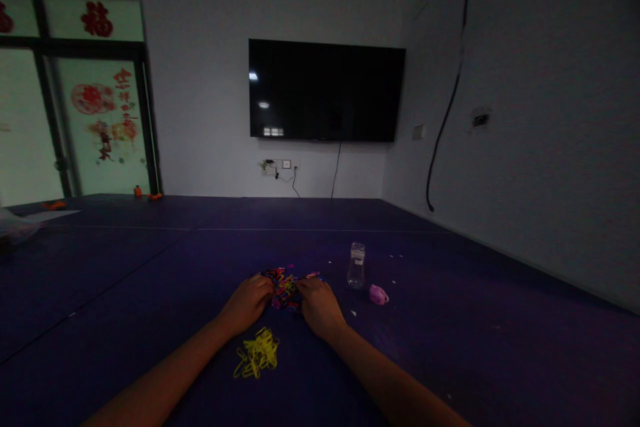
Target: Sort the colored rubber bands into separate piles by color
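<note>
A loose pile of multicoloured rubber bands (287, 288) lies on the dark purple table between my two hands. My left hand (254, 296) is at the pile's left side, fingers curled together with their tips among the bands. On the opposite side, my right hand (316, 301) has its fingers bent and closed at the pile's edge. Exactly which bands each hand pinches is hidden. Closer to me, a separate heap of yellow rubber bands (260, 352) sits between my forearms, touched by neither hand.
Right of my right hand stands a clear bottle (356, 268), upright and uncapped. A pink lid (379, 295) lies beside it. Small white scraps dot the purple tabletop (450, 320). Clear plastic (17, 227) lies at the far left, and a black cable (444, 130) hangs along the right wall.
</note>
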`<state>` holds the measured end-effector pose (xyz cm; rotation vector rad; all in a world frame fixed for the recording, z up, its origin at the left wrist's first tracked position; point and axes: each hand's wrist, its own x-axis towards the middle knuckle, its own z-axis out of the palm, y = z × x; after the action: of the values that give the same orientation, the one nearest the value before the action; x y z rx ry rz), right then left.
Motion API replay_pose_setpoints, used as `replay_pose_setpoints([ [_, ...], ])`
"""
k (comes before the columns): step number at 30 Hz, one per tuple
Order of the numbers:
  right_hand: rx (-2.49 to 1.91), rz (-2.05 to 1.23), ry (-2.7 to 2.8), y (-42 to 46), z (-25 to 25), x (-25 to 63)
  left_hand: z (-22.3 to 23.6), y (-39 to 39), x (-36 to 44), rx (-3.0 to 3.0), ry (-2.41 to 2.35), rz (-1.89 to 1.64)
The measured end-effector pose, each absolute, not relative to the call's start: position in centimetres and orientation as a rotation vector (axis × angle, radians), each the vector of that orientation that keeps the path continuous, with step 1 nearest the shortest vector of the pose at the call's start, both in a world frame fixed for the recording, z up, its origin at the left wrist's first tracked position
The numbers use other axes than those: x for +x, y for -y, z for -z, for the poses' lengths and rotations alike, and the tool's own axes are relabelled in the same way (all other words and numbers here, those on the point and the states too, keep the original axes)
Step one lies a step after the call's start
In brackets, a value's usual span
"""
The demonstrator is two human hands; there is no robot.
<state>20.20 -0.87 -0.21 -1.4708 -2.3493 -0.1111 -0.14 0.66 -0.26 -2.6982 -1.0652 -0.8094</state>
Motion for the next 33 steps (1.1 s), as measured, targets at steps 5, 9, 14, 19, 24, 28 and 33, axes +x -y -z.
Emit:
replay_pose_setpoints([
  [5, -1.467, 0.110, 2.336, 1.13, -0.02, 20.11, 0.33, -0.71, -0.20, -2.702, 1.097, 0.804],
  [9, -1.506, 0.134, 2.277, 1.27, -0.12, 20.22, 0.47, -0.68, -0.22, -2.707, 1.041, 0.820],
  [14, -1.636, 0.143, 2.065, 1.09, -0.05, 20.74, 0.68, -0.70, -0.19, -2.741, 0.924, 0.841],
  [19, -1.679, 0.140, 2.054, 0.91, -0.04, 20.94, 0.62, -0.71, -0.24, -2.747, 0.884, 0.836],
  [24, -1.793, 0.147, 2.030, 0.95, -0.02, 20.95, 0.47, -0.53, -0.19, -2.721, 0.895, 0.832],
  [28, -1.780, 0.172, 2.000, 1.01, 0.03, 20.93, 0.41, -0.37, -0.17, -2.707, 0.928, 0.814],
  [33, -1.795, 0.185, 1.970, 1.03, -0.10, 20.84, 0.37, -0.37, -0.23, -2.680, 0.956, 0.849],
])
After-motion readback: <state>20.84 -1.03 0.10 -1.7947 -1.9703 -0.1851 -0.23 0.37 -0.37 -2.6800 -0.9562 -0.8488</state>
